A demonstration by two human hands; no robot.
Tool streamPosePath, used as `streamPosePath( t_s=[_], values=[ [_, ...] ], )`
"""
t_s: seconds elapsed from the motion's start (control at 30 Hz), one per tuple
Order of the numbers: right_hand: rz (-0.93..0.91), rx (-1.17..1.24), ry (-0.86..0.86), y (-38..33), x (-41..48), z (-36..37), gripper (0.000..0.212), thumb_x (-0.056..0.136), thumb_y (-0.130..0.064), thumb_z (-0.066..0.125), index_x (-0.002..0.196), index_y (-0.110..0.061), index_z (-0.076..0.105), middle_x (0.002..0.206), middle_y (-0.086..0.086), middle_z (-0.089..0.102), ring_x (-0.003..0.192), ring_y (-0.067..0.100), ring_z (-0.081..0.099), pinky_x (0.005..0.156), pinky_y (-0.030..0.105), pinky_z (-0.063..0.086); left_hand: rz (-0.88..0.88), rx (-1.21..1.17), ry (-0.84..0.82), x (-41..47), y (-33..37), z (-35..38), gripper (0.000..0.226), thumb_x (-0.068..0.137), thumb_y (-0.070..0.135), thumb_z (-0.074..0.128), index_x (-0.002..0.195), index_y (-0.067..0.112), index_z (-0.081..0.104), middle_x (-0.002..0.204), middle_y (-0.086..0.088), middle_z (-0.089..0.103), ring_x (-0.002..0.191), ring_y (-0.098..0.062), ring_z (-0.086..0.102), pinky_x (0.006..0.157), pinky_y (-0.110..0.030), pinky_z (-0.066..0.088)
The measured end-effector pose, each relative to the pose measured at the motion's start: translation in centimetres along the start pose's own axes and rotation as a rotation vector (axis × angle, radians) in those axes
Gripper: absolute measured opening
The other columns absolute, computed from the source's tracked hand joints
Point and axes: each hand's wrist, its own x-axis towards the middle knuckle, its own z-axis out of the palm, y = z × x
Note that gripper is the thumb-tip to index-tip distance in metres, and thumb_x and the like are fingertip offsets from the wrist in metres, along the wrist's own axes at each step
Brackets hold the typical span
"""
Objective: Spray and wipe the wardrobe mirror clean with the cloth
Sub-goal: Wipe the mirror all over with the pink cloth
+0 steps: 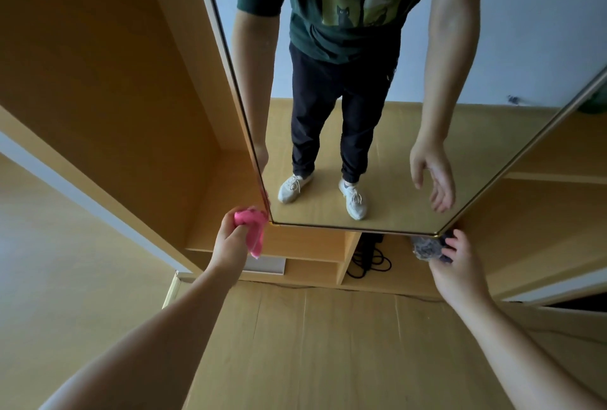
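I see the left hand [231, 239] clenched round the soft, light pink cloth [251, 225], grippable anywhere, at the fragile mirror [492, 133]'s lower left corner, while the right hand [460, 265] hangs slack and empty.

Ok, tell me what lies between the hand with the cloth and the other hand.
In the head view, the mirror's bottom edge runs between them; just below it sit wooden shelf compartments and a tangled black cable.

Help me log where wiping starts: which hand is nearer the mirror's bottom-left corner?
Left. The left hand, gripping the pink cloth, is right beside that corner of the mirror, just outside its frame; the right hand is across at the bottom-right corner.
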Motion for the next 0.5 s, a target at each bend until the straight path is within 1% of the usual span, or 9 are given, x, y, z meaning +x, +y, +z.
streamPosePath(
  t_s=[0.1, 0.2, 0.23, 0.3, 0.37, 0.4, 0.43, 0.47, 0.5],
  values=[
    [-0.026, -0.021, -0.052, -0.5, -1.5, 1.1, 0.059, 0.088, 0.003, 0.054, 0.143, -0.008, 0.039, 0.136, 0.012, 0.052, 0.120, 0.023, 0.054, 0.094, 0.032, 0.042, 0.012, 0.084, -0.069, -1.5, -0.8, -0.7, 0.040, 0.088, 0.003, 0.041, 0.110, 0.030, 0.061, 0.099, 0.008, 0.071, 0.099, -0.014, 0.064, 0.090, -0.042, 0.049],
    [-0.063, -0.004, -0.145, -1.4, -2.9, 2.6, 0.048, 0.089, 0.003, 0.054, 0.136, -0.008, 0.050, 0.130, 0.009, 0.058, 0.113, 0.019, 0.057, 0.091, 0.025, 0.042, 0.040, 0.165, -0.178, -3.1, -0.4, 0.0, 0.041, 0.087, 0.002, 0.041, 0.108, 0.029, 0.062, 0.100, 0.012, 0.072, 0.093, -0.003, 0.066, 0.090, -0.039, 0.048],
    [-0.080, 0.009, -0.181, -1.8, -3.3, 3.2, 0.046, 0.089, 0.002, 0.055, 0.134, -0.008, 0.052, 0.127, 0.009, 0.059, 0.110, 0.017, 0.058, 0.088, 0.021, 0.042, 0.049, 0.185, -0.220, -3.6, -0.2, 0.4, 0.040, 0.087, 0.001, 0.042, 0.108, 0.028, 0.063, 0.100, 0.014, 0.071, 0.092, 0.000, 0.066, 0.089, -0.036, 0.048],
    [-0.101, 0.045, -0.264, -2.7, -3.9, 4.1, 0.045, 0.089, -0.001, 0.058, 0.133, -0.014, 0.054, 0.124, 0.005, 0.060, 0.106, 0.013, 0.060, 0.078, 0.013, 0.043, 0.072, 0.244, -0.332, -4.7, 0.6, 1.5, 0.036, 0.089, 0.003, 0.045, 0.107, 0.028, 0.062, 0.098, 0.020, 0.070, 0.090, 0.005, 0.064, 0.080, -0.025, 0.048],
    [-0.083, 0.120, -0.377, -3.4, -4.4, 4.8, 0.052, 0.088, -0.009, 0.064, 0.135, -0.025, 0.049, 0.125, -0.002, 0.058, 0.104, 0.005, 0.060, 0.069, 0.011, 0.046, 0.085, 0.309, -0.454, -5.8, 1.6, 2.8, 0.032, 0.090, 0.006, 0.047, 0.108, 0.028, 0.060, 0.096, 0.024, 0.069, 0.089, 0.008, 0.063, 0.070, -0.013, 0.049],
    [-0.074, 0.154, -0.441, -3.7, -4.5, 5.0, 0.060, 0.085, -0.016, 0.069, 0.138, -0.031, 0.045, 0.127, -0.007, 0.055, 0.105, 0.001, 0.058, 0.069, 0.012, 0.047, 0.091, 0.327, -0.506, -6.2, 2.0, 3.5, 0.031, 0.089, 0.006, 0.047, 0.111, 0.026, 0.058, 0.096, 0.023, 0.070, 0.090, 0.008, 0.063, 0.069, -0.010, 0.049],
    [-0.074, 0.175, -0.506, -3.9, -4.6, 5.2, 0.071, 0.080, -0.025, 0.075, 0.141, -0.037, 0.040, 0.127, -0.012, 0.051, 0.109, 0.000, 0.056, 0.073, 0.014, 0.048, 0.097, 0.348, -0.546, -6.5, 2.3, 4.3, 0.032, 0.088, 0.005, 0.048, 0.113, 0.024, 0.056, 0.095, 0.021, 0.070, 0.092, 0.006, 0.064, 0.070, -0.008, 0.049],
    [-0.079, 0.184, -0.565, -4.2, -4.8, 5.4, 0.085, 0.072, -0.036, 0.080, 0.144, -0.041, 0.035, 0.128, -0.016, 0.047, 0.113, 0.000, 0.053, 0.080, 0.017, 0.048, 0.100, 0.375, -0.578, -6.8, 2.5, 5.0, 0.034, 0.088, 0.005, 0.049, 0.116, 0.022, 0.054, 0.097, 0.017, 0.071, 0.095, 0.003, 0.064, 0.074, -0.011, 0.050],
    [-0.089, 0.186, -0.609, -4.4, -4.9, 5.5, 0.096, 0.064, -0.045, 0.082, 0.145, -0.043, 0.032, 0.129, -0.018, 0.044, 0.116, 0.002, 0.051, 0.087, 0.023, 0.048, 0.101, 0.397, -0.611, -7.2, 2.6, 5.8, 0.035, 0.087, 0.004, 0.052, 0.119, 0.020, 0.053, 0.101, 0.012, 0.070, 0.099, -0.003, 0.064, 0.080, -0.017, 0.051]
  ],
)
